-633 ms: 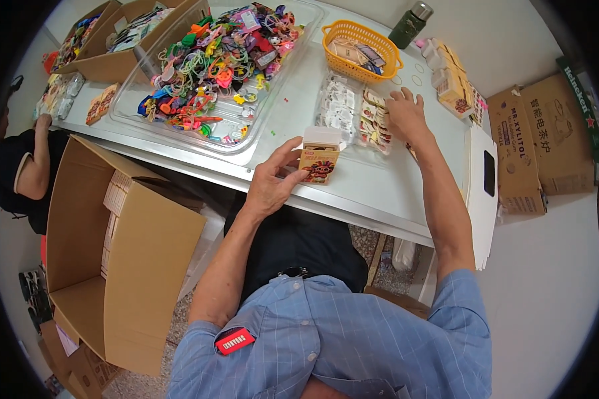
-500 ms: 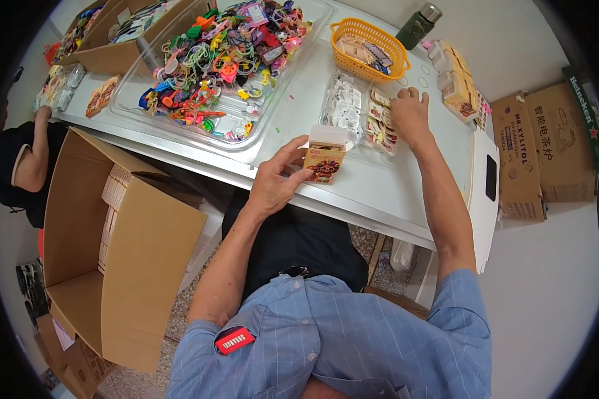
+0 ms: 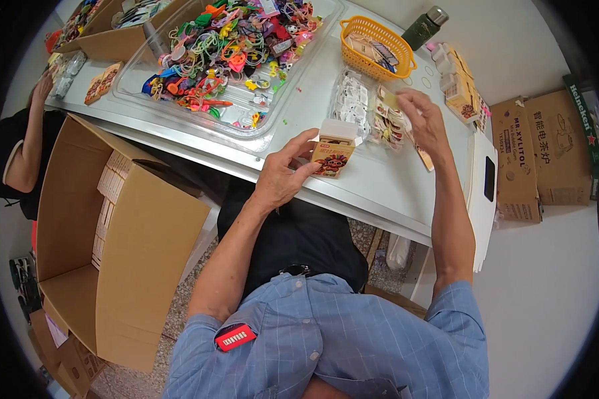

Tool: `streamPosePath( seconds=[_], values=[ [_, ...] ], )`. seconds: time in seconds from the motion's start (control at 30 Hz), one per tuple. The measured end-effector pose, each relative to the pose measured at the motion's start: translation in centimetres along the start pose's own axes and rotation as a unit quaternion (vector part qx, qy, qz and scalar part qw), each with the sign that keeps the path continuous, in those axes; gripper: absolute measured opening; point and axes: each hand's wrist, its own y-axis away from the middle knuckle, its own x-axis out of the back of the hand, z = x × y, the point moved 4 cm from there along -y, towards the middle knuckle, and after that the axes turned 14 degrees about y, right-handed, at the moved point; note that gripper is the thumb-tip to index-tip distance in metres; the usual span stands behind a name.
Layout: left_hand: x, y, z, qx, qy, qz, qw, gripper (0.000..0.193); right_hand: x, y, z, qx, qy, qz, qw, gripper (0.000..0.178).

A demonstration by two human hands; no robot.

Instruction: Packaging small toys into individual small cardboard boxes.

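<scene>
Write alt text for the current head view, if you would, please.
A person's left hand holds a small, open tan printed cardboard box at a white table, while the right hand, its fingertips blurred, hovers near small flat packets in clear plastic. Beyond are a large clear plastic tub of colourful trinkets and a yellow plastic basket.

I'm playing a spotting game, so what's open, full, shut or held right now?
Small printed box: held, top open
Left hand: gripping that box
Right hand: raised, blurred; whether holding anything is unclear
Clear tub: open, heaped with colourful trinkets
Yellow basket: open, partly filled
Green bottle: capped
Big cardboard box: open, small cartons inside
</scene>
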Motion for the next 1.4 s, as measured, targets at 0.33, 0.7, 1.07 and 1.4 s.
streamPosePath(
  seconds=[0.33, 0.7, 1.07, 1.4],
  values=[
    [-0.3, 0.0, 0.4, 0.004, 0.024, -0.002, 1.0, 0.066, -3.1, 4.6, -10.1, 0.291, 0.012, -0.138, 0.947, 0.015],
    [0.3, 0.2, 0.8, 0.006, -0.016, 0.003, 1.0, 0.067, -2.8, -1.9, -5.5, 0.124, 0.147, -0.019, 0.981, 0.021],
    [0.3, 0.3, 0.6, -0.014, -0.026, 0.001, 1.0, 0.068, -8.7, -4.6, -5.2, 0.187, 0.453, -0.065, 0.869, 0.016],
    [0.5, 0.4, 0.7, -0.025, -0.031, 0.001, 0.999, 0.068, -9.2, -5.0, -4.4, 0.174, 0.413, -0.022, 0.894, 0.018]
  ],
)
